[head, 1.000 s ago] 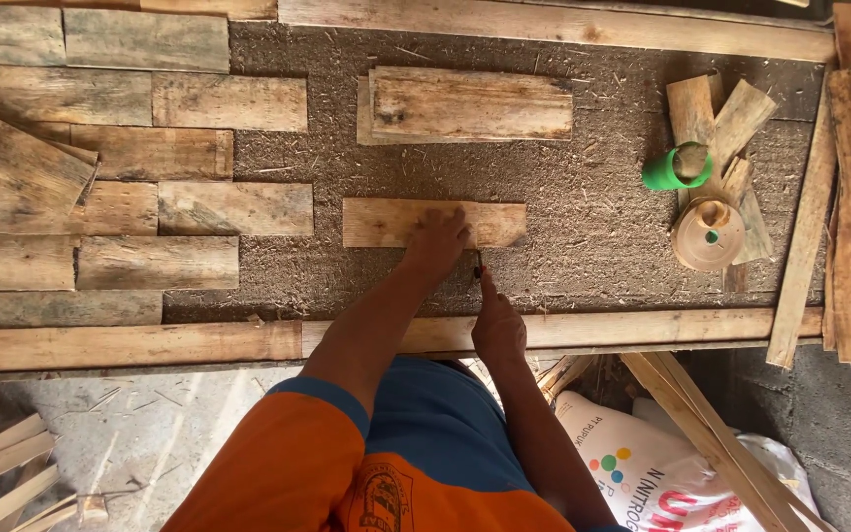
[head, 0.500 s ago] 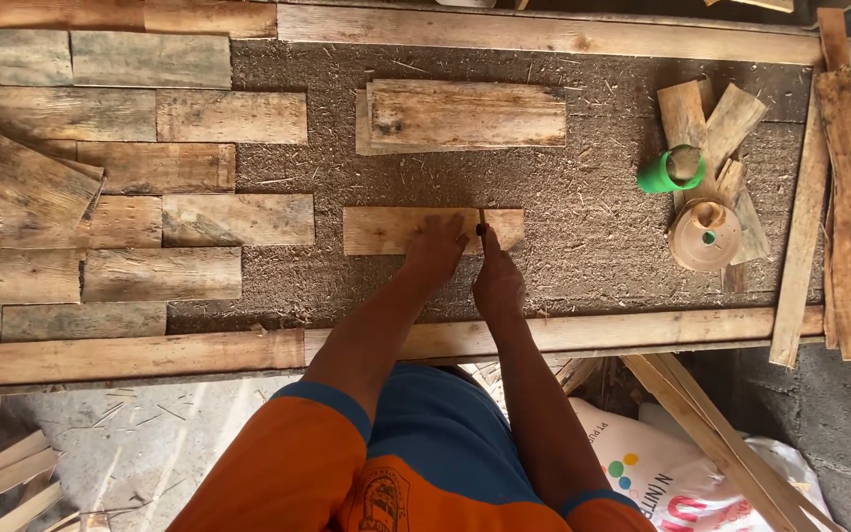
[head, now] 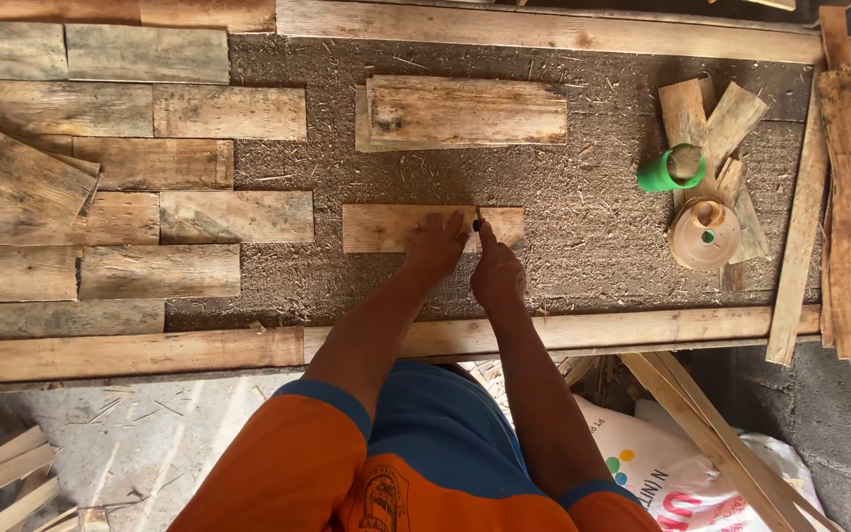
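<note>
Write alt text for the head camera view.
Seen from above, a person's left hand presses flat on a short wooden plank while the right hand holds a small dark tool to it. Around lie more planks on a rough board, and a green cup.

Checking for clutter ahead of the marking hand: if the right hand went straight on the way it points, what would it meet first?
The right hand points up across the small plank; beyond that comes bare fibrous board, then probably the wider plank.

Two hands (head: 435, 246) (head: 497, 276), one green cup (head: 670, 169), one tan lid (head: 705, 234), one printed sack (head: 662, 463).
</note>
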